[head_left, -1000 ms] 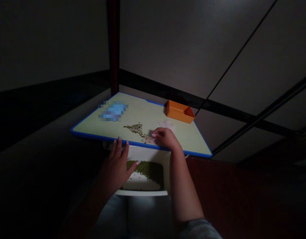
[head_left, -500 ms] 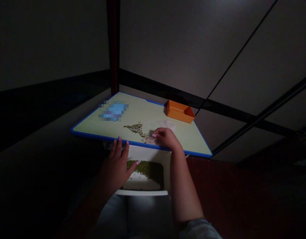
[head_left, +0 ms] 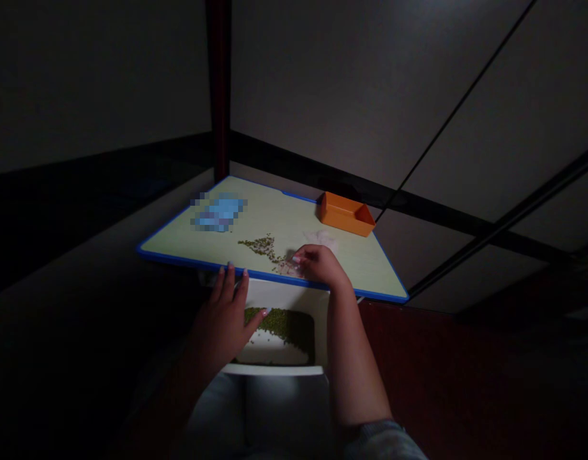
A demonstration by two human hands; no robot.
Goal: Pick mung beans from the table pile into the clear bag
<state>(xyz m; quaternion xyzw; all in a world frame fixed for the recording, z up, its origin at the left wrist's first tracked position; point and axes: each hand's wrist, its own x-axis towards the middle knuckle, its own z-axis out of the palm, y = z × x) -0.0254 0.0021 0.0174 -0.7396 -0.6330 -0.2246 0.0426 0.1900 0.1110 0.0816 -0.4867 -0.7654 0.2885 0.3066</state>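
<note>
My left hand [head_left: 221,322] lies flat with its fingers spread, the fingertips resting at the near edge of a pale yellow board [head_left: 274,214] with a blue rim. Beside the near edge of that board, my right hand [head_left: 320,264] is bent into a pinch over a small patch of pinkish-white grains [head_left: 288,269]. What its fingertips hold, if anything, is too small to make out. Small green beans [head_left: 261,245] are scattered to the left of that patch. Just beyond my right hand lies a thin pile of white grains [head_left: 326,239].
An orange open box [head_left: 346,223] stands at the board's far right corner. A blurred blue item [head_left: 221,213] lies at the left. Below the near edge, a white bin [head_left: 279,370] holds many green beans [head_left: 291,326]. Dark panels rise behind the board.
</note>
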